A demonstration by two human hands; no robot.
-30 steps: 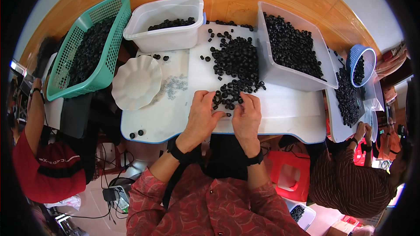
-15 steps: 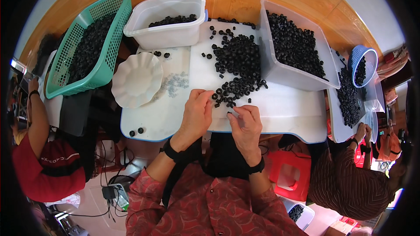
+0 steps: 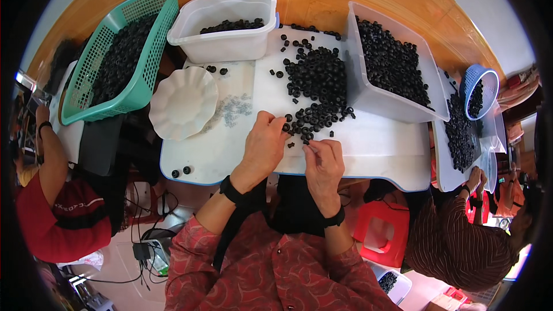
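Near the front edge of the smooth white bench (image 3: 389, 158), my right grip (image 3: 325, 164) pinches a small black piece (image 3: 306, 142); my left grip (image 3: 262, 148) curls beside rounded, ringlike parts (image 3: 317, 73), whether closed on one I cannot tell. A scalloped dish (image 3: 184, 103) sits at the left edge.

Small black round parts (image 3: 315, 75); some with center holes; 1 loose heap on white tabletop (image 3: 380, 150); scattered at edges

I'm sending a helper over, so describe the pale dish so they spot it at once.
On the white table, find the white tub at the back, right of the green basket. In front of that tub sits the pale dish, its scalloped rim unlike either neighbour's.
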